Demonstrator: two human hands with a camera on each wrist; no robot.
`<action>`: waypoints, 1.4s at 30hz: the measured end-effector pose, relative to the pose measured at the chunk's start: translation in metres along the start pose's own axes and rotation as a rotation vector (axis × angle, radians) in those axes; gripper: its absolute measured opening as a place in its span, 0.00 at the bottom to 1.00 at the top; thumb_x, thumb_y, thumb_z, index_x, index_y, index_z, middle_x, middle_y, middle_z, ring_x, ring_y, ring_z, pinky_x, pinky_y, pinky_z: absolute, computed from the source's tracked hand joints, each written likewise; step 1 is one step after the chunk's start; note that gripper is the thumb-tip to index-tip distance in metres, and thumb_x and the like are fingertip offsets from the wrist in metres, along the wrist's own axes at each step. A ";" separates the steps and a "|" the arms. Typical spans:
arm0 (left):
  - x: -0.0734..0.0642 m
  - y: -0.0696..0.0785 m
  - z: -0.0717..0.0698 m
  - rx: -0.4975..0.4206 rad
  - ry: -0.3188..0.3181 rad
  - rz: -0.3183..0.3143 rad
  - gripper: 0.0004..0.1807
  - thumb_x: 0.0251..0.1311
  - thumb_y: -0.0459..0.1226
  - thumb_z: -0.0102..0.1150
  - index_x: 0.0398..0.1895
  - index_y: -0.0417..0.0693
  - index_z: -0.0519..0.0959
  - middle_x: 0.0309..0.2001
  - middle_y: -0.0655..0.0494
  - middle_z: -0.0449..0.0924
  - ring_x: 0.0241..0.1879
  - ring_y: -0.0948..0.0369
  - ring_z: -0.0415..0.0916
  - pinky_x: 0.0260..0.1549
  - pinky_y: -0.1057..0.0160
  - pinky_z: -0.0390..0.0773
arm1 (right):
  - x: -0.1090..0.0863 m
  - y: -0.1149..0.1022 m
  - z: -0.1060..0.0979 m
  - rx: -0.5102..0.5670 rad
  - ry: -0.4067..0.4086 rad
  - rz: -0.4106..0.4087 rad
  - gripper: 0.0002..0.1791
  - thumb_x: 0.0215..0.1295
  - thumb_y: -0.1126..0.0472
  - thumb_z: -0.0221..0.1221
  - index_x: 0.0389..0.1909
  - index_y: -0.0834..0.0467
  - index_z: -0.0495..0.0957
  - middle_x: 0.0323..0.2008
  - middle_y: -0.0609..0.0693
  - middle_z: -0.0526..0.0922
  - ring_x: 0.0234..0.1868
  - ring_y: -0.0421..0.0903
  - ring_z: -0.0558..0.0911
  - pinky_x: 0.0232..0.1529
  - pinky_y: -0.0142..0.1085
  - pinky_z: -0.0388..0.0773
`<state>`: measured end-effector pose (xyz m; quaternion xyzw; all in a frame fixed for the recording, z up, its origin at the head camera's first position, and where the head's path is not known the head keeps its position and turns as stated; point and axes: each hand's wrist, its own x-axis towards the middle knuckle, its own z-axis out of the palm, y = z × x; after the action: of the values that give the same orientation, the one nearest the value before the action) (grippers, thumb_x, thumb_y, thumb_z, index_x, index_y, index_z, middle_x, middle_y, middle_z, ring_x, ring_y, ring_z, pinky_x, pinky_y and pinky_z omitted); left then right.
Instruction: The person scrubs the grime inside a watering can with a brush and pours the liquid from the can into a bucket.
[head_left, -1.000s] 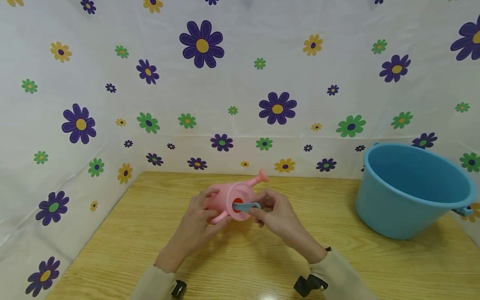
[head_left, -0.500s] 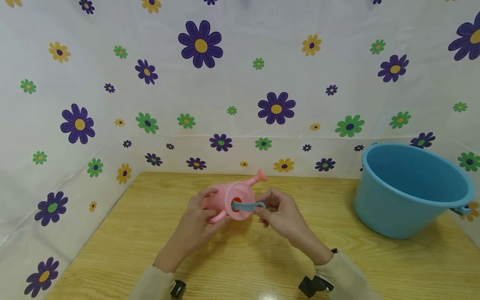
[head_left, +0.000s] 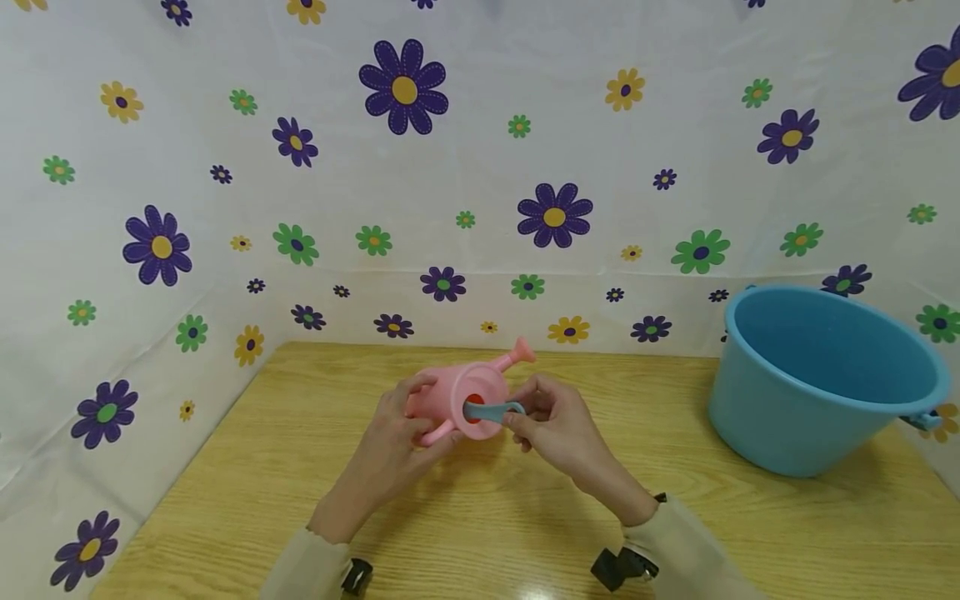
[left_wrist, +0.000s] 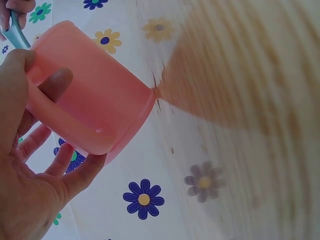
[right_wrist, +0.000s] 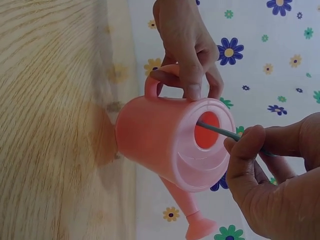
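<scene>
A pink toy watering can (head_left: 438, 393) tilts over the table, its mouth towards me and its spout pointing to the back right. My left hand (head_left: 397, 437) grips it at the handle and side, with a finger through the handle loop in the left wrist view. Between thumb and fingers my right hand (head_left: 558, 425) pinches the looped end of a slim blue-grey handle (head_left: 489, 412). The far end of that handle (right_wrist: 220, 131) passes through the round hole in the can's top; what is on it inside is hidden. Red shows within the hole.
A large blue bucket (head_left: 795, 425) stands at the right of the wooden table (head_left: 315, 400). Behind and to the left hangs a white cloth (head_left: 465, 167) printed with flowers.
My right hand has moved slightly right, drawing the blue-grey handle a little out of the hole, then back left and in. The left hand and the watering can stay put.
</scene>
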<state>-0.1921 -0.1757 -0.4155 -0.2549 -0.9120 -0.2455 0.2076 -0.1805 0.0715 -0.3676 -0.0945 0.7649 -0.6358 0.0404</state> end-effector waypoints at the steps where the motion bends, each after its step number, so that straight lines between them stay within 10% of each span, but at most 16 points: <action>1: 0.000 0.000 0.000 0.003 -0.004 -0.003 0.17 0.59 0.46 0.73 0.23 0.43 0.85 0.69 0.46 0.69 0.67 0.40 0.68 0.62 0.42 0.79 | 0.001 0.000 0.000 -0.007 -0.001 -0.010 0.07 0.65 0.72 0.64 0.42 0.62 0.79 0.33 0.59 0.84 0.25 0.45 0.78 0.27 0.30 0.79; 20: 0.001 0.002 0.000 -0.006 0.001 0.001 0.15 0.59 0.46 0.73 0.22 0.46 0.85 0.69 0.47 0.69 0.65 0.42 0.69 0.61 0.45 0.80 | 0.014 0.011 0.010 -0.285 -0.026 -0.333 0.05 0.66 0.70 0.64 0.39 0.58 0.82 0.34 0.54 0.87 0.27 0.41 0.78 0.26 0.28 0.75; 42: 0.000 0.000 0.000 -0.012 0.003 0.005 0.16 0.60 0.46 0.73 0.20 0.47 0.83 0.69 0.48 0.69 0.65 0.41 0.69 0.60 0.43 0.80 | 0.007 0.006 -0.010 -0.349 -0.035 -0.339 0.07 0.68 0.70 0.63 0.37 0.54 0.82 0.30 0.46 0.84 0.27 0.41 0.76 0.27 0.28 0.72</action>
<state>-0.1919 -0.1757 -0.4158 -0.2577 -0.9095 -0.2509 0.2082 -0.1899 0.0807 -0.3709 -0.2380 0.8356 -0.4901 -0.0704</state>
